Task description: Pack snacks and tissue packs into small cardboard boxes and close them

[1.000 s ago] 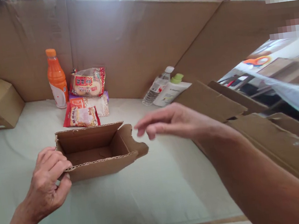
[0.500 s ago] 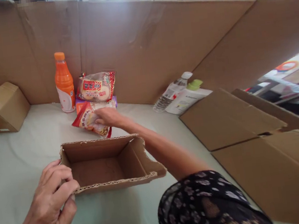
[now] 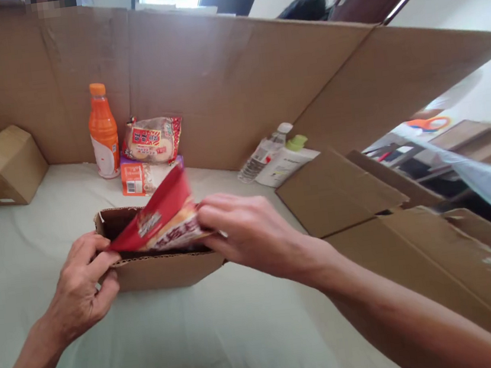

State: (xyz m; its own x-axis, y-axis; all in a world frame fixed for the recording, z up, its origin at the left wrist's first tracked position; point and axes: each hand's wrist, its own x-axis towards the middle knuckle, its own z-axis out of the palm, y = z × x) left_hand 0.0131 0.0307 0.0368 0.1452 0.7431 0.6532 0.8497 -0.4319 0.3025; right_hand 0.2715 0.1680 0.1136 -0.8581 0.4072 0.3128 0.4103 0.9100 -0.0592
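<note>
A small open cardboard box [image 3: 162, 270] sits on the pale table [image 3: 227, 329] in front of me. My left hand [image 3: 81, 285] grips the box's left front corner, fingers closed on the wall. My right hand [image 3: 245, 232] pinches a red snack packet [image 3: 160, 221] and holds it tilted over the box's open top. Behind the box stand an orange drink bottle [image 3: 102, 130], a snack bag [image 3: 153, 140] lying on a flat orange and white packet [image 3: 141, 177].
A tall cardboard wall [image 3: 233, 84] rings the back of the table. Small cardboard boxes [image 3: 4, 166] lie at the far left. A clear water bottle [image 3: 263, 151] and a white lotion bottle [image 3: 285, 161] lie at the right, beside flattened cardboard [image 3: 412, 229].
My right hand reached to the snack pile, took the red packet and brought it back over the box. My left hand stayed on the box's corner.
</note>
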